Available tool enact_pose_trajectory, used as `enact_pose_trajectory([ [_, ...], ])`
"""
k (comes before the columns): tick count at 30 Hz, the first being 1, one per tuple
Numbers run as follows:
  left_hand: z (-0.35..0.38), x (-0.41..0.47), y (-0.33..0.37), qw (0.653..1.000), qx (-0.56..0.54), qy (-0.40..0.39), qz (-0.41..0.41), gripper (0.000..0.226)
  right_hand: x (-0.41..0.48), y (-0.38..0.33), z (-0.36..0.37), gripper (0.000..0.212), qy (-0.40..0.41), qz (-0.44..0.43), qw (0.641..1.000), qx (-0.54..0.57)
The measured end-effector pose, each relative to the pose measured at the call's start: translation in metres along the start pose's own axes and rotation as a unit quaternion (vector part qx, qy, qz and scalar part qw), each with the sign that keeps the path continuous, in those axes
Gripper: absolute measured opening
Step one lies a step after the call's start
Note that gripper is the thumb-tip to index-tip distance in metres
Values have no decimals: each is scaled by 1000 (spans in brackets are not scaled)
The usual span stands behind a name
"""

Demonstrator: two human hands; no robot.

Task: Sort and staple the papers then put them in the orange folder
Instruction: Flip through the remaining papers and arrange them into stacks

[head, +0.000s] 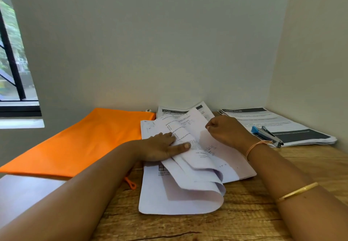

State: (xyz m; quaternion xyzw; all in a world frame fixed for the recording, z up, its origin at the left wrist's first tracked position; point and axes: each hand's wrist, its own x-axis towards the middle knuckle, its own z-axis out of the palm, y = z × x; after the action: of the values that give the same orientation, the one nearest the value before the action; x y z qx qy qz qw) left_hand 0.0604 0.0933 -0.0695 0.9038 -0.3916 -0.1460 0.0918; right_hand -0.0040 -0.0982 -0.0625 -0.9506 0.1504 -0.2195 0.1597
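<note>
now, left hand [158,147] fingers flat on the papers [188,199], right hand [226,131] fingers curled, pinching their lifted edge

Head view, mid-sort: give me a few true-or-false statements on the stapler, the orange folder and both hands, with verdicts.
1. The stapler lies on the right-hand paper stack. True.
2. The orange folder lies to the right of the loose papers. False: it lies to their left, against the wall.
3. The left hand presses flat on the loose papers, fingers straight. True.
4. The right hand holds the stapler. False: its curled fingers are at a lifted sheet's edge, and the stapler lies apart from it.
</note>
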Motion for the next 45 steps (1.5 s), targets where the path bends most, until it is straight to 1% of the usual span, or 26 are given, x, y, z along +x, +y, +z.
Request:
enact_pose_trajectory([
  [2,2,-1,0,999,29,-11,-13,88,-1,-1,-1,28,11,-9,1000,-10],
  [4,3,3,-4,999,37,-8,-12,91,-2,-3,-3,28,24,-18,999,-10],
  [8,3,2,-3,999,36,-4,-9,93,-2,-3,-7,25,91,-25,995,20],
  [10,3,3,-4,999,39,-2,-10,95,-2,0,-10,23,105,-31,994,26],
  [14,4,3,-3,999,41,-2,-11,94,-3,4,-12,24,57,-40,998,5],
  [17,3,3,-2,999,40,-3,-11,93,-3,5,-12,27,42,-38,998,0],
  [21,3,3,-4,999,40,0,-10,95,1,3,-12,30,14,-7,998,56],
  [25,4,5,-5,999,41,11,-9,96,2,2,-11,27,-22,21,997,74],
  [29,5,6,-7,999,46,22,0,96,3,4,-13,21,-30,44,994,100],
  [31,6,7,-10,999,34,26,10,93,2,4,-15,25,-33,61,988,135],
  [33,6,8,-12,999,30,25,20,93,0,3,-16,29,-36,78,970,228],
  [34,5,8,-12,999,32,24,28,93,-2,1,-16,30,-36,89,948,302],
  [35,4,8,-12,999,29,24,37,92,-3,-2,-17,32,-42,101,919,378],
  [36,3,7,-12,998,20,25,46,89,-5,-4,-18,35,-52,110,891,438],
  [37,2,7,-12,998,2,28,57,86,-6,-5,-19,37,-64,109,872,472],
  [39,1,6,-10,995,-65,36,70,74,-6,-6,-19,37,-85,92,859,496],
  [40,1,6,-9,990,-117,42,70,64,-6,-6,-19,35,-97,81,855,504],
  [41,2,7,-8,979,-186,49,66,50,-7,-7,-18,33,-111,71,852,507],
  [42,2,7,-6,961,-265,61,54,38,-8,-8,-16,31,-120,62,852,505],
  [43,3,9,-3,937,-339,77,35,36,-8,-8,-13,31,-124,52,859,495],
  [44,3,9,0,916,-388,99,15,43,-8,-8,-10,29,-125,41,868,478],
  [45,3,10,2,907,-405,119,-3,55,-8,-8,-7,27,-127,32,877,462],
])
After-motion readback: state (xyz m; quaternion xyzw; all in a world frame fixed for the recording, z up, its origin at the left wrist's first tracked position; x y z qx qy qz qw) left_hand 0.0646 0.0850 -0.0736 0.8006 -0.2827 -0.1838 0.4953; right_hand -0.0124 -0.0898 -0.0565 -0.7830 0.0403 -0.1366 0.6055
